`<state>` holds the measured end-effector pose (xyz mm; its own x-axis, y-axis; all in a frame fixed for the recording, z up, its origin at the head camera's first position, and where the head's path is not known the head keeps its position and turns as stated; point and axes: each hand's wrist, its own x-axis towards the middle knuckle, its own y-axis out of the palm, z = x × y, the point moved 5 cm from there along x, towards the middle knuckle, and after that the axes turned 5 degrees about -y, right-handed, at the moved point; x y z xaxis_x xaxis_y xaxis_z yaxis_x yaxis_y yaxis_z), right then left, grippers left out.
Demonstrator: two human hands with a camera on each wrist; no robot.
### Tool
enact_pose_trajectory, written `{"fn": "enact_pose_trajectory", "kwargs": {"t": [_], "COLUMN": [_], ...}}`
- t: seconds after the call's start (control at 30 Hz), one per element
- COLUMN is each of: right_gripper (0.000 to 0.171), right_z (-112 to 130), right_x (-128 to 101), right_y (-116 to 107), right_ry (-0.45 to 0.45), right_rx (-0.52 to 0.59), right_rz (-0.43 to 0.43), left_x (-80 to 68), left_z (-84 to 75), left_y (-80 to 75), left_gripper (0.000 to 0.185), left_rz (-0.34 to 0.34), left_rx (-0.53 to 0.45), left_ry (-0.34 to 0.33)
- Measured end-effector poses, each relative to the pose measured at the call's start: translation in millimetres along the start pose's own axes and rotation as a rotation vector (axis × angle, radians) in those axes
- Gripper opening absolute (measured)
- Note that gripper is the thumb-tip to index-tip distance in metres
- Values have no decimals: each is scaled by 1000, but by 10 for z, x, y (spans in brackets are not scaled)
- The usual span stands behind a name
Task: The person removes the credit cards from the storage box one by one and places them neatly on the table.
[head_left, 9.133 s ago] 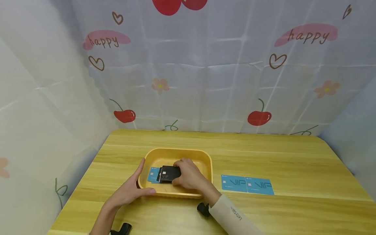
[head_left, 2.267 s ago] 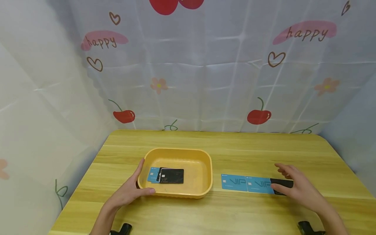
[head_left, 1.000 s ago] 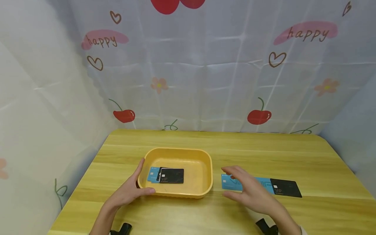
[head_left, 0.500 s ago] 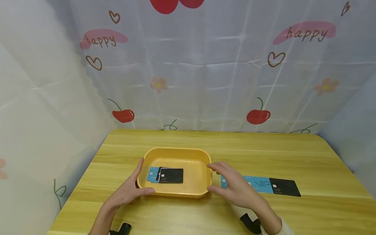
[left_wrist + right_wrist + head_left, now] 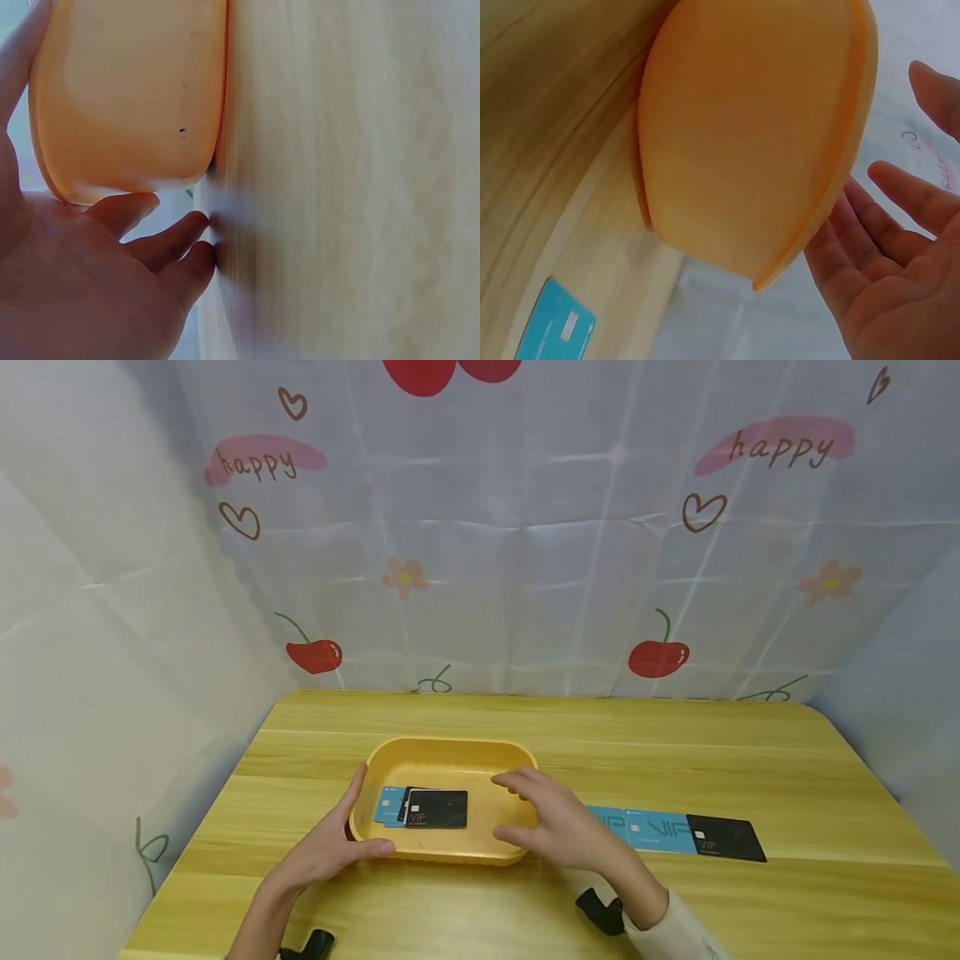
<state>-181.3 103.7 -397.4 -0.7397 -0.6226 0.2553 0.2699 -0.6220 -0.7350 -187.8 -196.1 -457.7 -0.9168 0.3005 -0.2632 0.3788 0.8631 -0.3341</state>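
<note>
The left hand (image 5: 318, 850) grips the yellow tray (image 5: 450, 775). The right hand (image 5: 562, 822) hovers over its right end, fingers wide, near the overlapping cards (image 5: 441, 812)

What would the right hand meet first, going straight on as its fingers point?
The right hand would probably meet the topmost black VIP card in the yellow tray first, though it might pass above: height is unclear.
</note>
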Motion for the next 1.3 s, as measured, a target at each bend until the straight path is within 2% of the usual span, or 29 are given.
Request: {"fn": "enact_pose_trajectory", "kwargs": {"t": [0.17,0.27,0.57,0.83,1.07,1.3], "right_gripper": [59,60,65,63,64,66], "right_z": [-21,-25,-7,7,-23,-64], "right_x": [97,146,311,411,474,571], "right_y": [94,158,314,430,484,594], "right_ry": [33,61,83,89,134,164], "right_rx": [109,138,50,-59,-86,-40], "right_rz": [46,70,85,60,93,109], "left_x": [1,2,0,11,6,13], "left_z": [-6,-10,-15,-10,-8,22], "left_y": [4,3,5,8,4,1], "left_gripper": [117,117,117,118,118,117], "left_rz": [7,9,22,27,29,22], "left_rx": [-3,-2,-12,-30,-40,-28], "left_ry": [-3,-1,14,9,3,-7]}}
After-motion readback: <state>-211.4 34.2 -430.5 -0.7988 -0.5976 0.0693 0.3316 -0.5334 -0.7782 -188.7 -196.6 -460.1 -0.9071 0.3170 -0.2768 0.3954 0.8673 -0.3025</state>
